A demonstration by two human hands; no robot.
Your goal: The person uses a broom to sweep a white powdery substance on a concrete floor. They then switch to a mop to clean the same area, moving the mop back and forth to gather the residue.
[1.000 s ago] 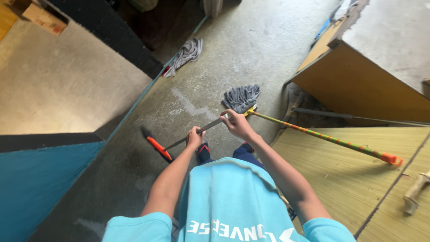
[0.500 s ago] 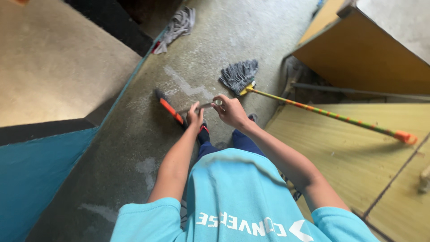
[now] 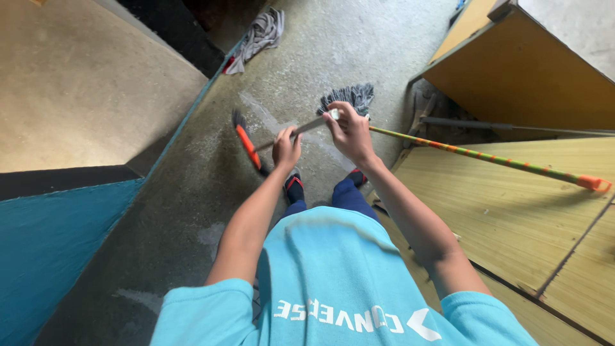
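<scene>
Left hand (image 3: 286, 147): wrapped around broom handle (image 3: 306, 125), mid-shaft.
Right hand (image 3: 349, 130): gripping handle's top end.
Broom head (image 3: 246, 144): orange, on concrete floor (image 3: 192, 211), left.

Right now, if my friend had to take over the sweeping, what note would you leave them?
Left hand: closed around the grey metal handle, lower down.
Right hand: closed around the same handle near its top end.
The orange-backed floor brush on that handle rests on the wet grey concrete floor, in front of the feet.
A grey string mop with a striped orange-green stick lies to the right, across the yellow boards.
A grey rag lies farther ahead by the wall.
Done: wet streaks show beside the brush. Left: cannot tell how much.
</scene>
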